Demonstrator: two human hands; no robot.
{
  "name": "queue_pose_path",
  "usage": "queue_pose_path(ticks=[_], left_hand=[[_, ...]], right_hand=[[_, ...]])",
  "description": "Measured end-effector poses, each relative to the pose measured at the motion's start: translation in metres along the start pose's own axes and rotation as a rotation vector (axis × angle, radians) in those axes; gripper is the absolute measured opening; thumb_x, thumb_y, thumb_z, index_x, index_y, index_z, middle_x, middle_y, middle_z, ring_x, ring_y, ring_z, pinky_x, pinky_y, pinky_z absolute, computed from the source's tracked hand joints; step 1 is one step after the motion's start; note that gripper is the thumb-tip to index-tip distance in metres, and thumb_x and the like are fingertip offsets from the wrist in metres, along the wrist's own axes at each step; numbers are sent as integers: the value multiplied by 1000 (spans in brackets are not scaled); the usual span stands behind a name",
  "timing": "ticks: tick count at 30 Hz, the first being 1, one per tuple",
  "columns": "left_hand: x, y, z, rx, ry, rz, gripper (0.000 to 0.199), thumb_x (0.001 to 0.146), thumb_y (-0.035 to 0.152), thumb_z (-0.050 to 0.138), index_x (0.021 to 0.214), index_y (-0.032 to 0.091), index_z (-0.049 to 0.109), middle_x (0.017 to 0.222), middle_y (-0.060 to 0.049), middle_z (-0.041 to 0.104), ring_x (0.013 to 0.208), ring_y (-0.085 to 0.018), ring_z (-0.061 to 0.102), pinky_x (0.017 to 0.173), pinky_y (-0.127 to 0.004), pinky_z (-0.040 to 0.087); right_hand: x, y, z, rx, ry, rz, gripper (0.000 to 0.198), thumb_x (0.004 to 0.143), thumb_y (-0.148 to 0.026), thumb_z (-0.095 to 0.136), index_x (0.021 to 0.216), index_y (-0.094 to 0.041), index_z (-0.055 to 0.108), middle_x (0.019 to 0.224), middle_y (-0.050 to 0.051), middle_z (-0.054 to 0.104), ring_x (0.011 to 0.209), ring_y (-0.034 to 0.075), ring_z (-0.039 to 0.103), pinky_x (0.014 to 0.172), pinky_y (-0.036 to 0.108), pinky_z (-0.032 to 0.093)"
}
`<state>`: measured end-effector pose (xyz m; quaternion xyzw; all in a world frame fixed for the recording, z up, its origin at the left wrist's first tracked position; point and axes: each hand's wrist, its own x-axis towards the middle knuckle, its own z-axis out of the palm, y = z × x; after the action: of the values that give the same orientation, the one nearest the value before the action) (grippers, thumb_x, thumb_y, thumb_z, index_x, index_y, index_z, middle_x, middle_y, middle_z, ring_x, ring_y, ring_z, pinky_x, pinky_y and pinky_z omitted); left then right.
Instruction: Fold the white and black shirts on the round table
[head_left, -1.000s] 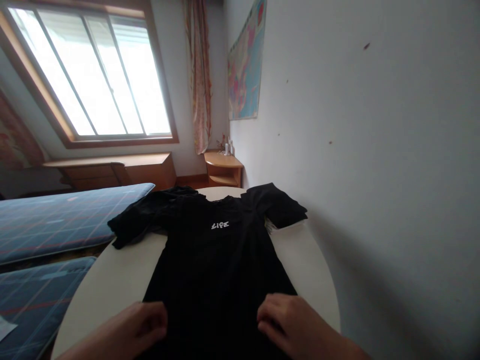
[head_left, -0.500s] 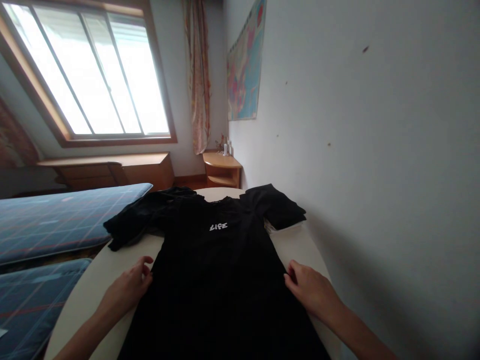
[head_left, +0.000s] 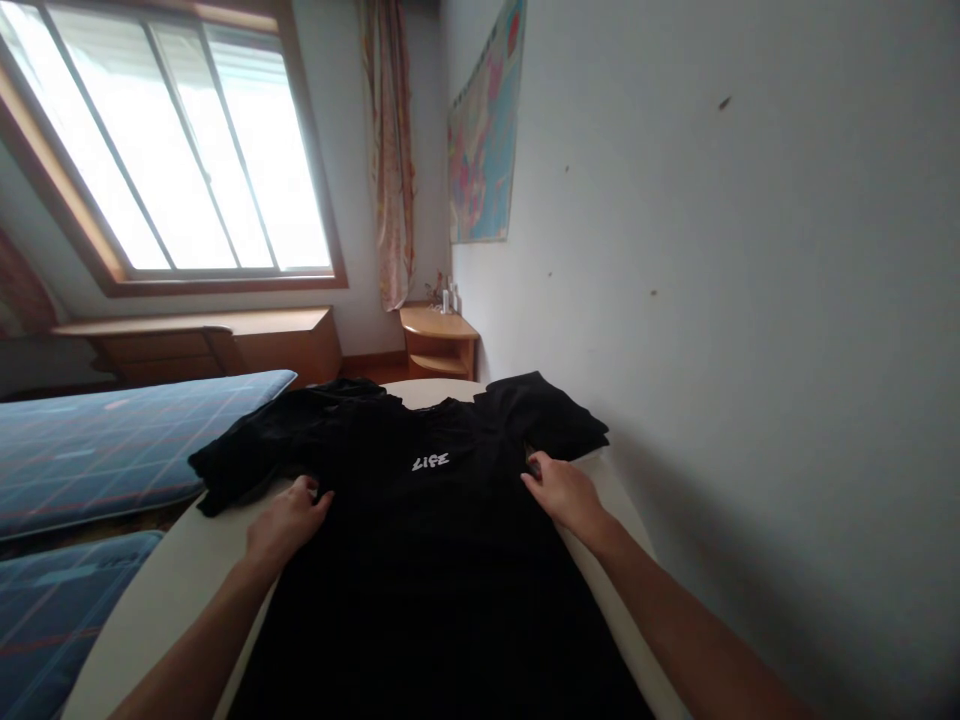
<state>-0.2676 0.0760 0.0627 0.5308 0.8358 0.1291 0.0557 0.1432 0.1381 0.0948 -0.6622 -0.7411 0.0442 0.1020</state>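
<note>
A black T-shirt [head_left: 427, 570] with white "LIFE" lettering on its chest lies spread on a pale round-edged table [head_left: 142, 620], its collar at the far side and its sleeves out to both sides. Just below the left-side sleeve, my left hand [head_left: 289, 520] pinches the shirt's side edge between thumb and fingers. On the opposite side, my right hand [head_left: 566, 490] is closed on the edge near the other armpit. The shirt's lower part runs out of view at the bottom.
Blue plaid mattresses [head_left: 97, 440] lie left of the table. A white wall [head_left: 750, 350] rises close on the right. Farther back are a wooden desk [head_left: 285, 345], a corner shelf [head_left: 439, 322] with small items, a curtain [head_left: 391, 170] and a wall map [head_left: 484, 140].
Both hands have moved away from me along the shirt's sides, from its middle up to the armpits. The left-side sleeve has shifted slightly outward.
</note>
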Motion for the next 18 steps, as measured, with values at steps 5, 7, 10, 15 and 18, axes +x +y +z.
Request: queue_pose_path(ticks=[5,7,10,15,18], left_hand=[[-6,10,8,39,52,-34,39,96,42,34,112,19,62,108,-13,71,100,-33,69,76,-38,49],[-7,10,9,38,63,-35,37,96,41,33,109,21,62,107,-12,71,97,-32,69,75,-38,49],[-4,5,10,20,55,-61,35,96,44,35,108,23,60,103,-11,72,96,-32,69,73,-37,49],[4,-4,13,-47,54,-87,29,95,45,39,102,24,58,94,-9,73,92,-32,70,71,-35,49],[5,-8,15,-122,78,-74,24,93,39,41,104,23,56,100,-8,74,94,-29,71,74,-34,48]], right_hand=[[7,-10,20,27,58,-72,18,93,-27,56,106,-24,68,105,6,73,96,22,68,72,27,44],[4,-8,26,53,84,-119,19,93,-25,55,106,-26,68,108,4,72,96,20,68,73,26,44],[0,-6,29,86,76,-175,21,94,-25,53,106,-26,70,107,3,71,97,18,67,76,26,46],[-2,-4,27,208,37,-263,28,97,-26,47,112,-23,70,107,5,73,100,19,67,86,27,46],[2,-1,29,333,48,-196,27,98,-24,44,113,-23,66,91,2,75,87,17,70,80,26,46]])
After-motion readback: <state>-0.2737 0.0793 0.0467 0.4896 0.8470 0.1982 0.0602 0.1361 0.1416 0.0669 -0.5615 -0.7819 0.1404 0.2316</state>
